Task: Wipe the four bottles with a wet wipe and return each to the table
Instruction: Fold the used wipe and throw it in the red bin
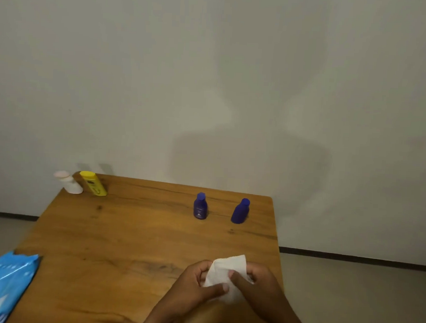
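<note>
A white wet wipe [227, 269] is held between both hands over the near right part of the wooden table [127, 243]. My left hand [197, 285] pinches its left side with the thumb on top. My right hand [259, 281] grips its right side. Two dark blue bottles stand upright at the far right, one [200, 206] left of the other [240, 211]. At the far left corner stand a yellow bottle [94, 183] and a pale pink-white bottle [68, 182], side by side. All the bottles are well beyond my hands.
A blue pack of wet wipes [2, 288] lies at the table's near left edge, partly overhanging. A plain wall rises behind the table. Grey floor shows on both sides, with the table's right edge close to my right hand.
</note>
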Demonstrator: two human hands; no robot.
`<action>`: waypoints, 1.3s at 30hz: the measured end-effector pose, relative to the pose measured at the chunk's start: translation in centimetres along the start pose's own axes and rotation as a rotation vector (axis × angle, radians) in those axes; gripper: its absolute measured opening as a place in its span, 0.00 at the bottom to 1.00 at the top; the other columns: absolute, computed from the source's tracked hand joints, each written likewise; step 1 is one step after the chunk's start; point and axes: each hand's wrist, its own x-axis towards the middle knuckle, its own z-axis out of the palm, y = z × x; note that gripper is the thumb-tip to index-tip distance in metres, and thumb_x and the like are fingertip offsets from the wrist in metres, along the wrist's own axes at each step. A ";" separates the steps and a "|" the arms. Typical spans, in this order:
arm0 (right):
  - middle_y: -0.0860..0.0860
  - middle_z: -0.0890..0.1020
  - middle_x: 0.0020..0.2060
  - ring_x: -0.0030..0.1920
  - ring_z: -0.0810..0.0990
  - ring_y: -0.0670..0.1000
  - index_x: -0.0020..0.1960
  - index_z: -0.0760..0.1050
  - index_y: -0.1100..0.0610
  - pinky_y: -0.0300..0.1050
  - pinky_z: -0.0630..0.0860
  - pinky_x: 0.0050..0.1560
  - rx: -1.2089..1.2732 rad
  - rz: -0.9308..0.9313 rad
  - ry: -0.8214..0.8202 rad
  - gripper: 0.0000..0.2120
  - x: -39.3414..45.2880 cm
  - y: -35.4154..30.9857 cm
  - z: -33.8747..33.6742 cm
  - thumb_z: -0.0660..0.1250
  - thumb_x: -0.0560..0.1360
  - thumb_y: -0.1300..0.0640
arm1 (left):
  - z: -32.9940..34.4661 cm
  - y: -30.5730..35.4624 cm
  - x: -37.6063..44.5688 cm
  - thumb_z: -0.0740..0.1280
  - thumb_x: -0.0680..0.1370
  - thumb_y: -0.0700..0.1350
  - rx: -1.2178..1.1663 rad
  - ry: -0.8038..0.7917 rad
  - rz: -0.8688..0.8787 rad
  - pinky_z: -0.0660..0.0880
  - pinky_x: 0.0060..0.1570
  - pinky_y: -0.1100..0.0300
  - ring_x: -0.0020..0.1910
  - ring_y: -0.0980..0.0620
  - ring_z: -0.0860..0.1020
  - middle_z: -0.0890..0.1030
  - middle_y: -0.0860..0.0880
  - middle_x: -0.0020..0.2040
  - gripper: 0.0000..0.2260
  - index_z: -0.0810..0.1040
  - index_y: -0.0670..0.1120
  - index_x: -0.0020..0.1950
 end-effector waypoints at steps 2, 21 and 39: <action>0.48 0.87 0.40 0.42 0.84 0.44 0.45 0.84 0.53 0.34 0.78 0.41 0.014 -0.057 0.033 0.06 -0.9 -0.2 1.0 0.71 0.75 0.63 | -1.6 -0.5 -1.5 0.77 0.67 0.48 0.096 0.121 0.026 0.77 0.45 0.49 0.40 0.49 0.80 0.85 0.46 0.40 0.11 0.83 0.46 0.47; 0.45 0.69 0.26 0.29 0.67 0.43 0.28 0.65 0.53 0.39 0.63 0.30 -0.097 -0.201 0.129 0.19 -10.3 -0.6 3.5 0.67 0.76 0.56 | 1.6 -1.9 -12.6 0.78 0.69 0.56 -0.244 0.109 -0.079 0.80 0.39 0.52 0.37 0.44 0.82 0.85 0.44 0.46 0.28 0.75 0.47 0.64; 0.47 0.85 0.45 0.42 0.81 0.42 0.49 0.84 0.49 0.36 0.77 0.43 -0.022 -0.091 -0.272 0.08 -19.5 -2.4 1.1 0.74 0.72 0.49 | 1.3 0.1 -21.6 0.78 0.66 0.43 -0.163 0.297 0.318 0.80 0.40 0.57 0.41 0.47 0.81 0.84 0.39 0.44 0.16 0.82 0.36 0.49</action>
